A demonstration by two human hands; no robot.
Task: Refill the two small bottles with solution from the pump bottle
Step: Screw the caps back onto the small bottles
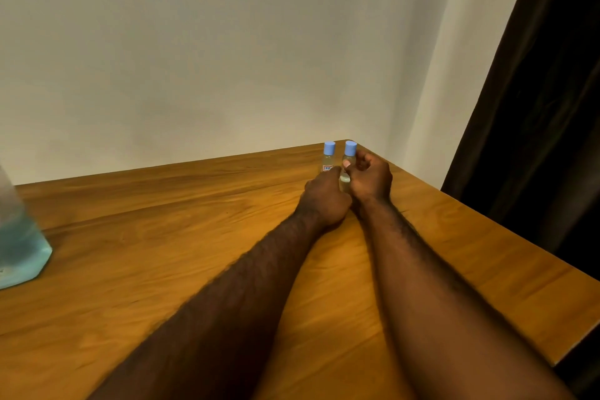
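At the far right corner of the brown wood-grain table (162, 221) stand two small clear plastic bottles with round blue caps, upright and just beside each other, both caps on. The left small bottle (329, 159) shows a red and blue label on its front; the right small bottle (350, 153) has a little clear liquid low in its body, seen in the gap between the hands. Both forearms reach out across the tabletop and the hands meet at the bottles, close together and almost touching. The left hand (324, 196) is curled into a loose fist in front of the left small bottle, covering its lower part, with the thumb tip pressed against the label, so it grips that bottle low down. The right hand (373, 177) wraps round the right small bottle from the right side, its thumb lying across the front just below the cap. Well apart from them, at the left edge of the view, stands the large translucent pump bottle (19, 237), partly cut off, holding pale blue solution in its lower part. A plain cream wall (227, 42) rises behind the table, and a dark brown curtain (535, 107) hangs at the right
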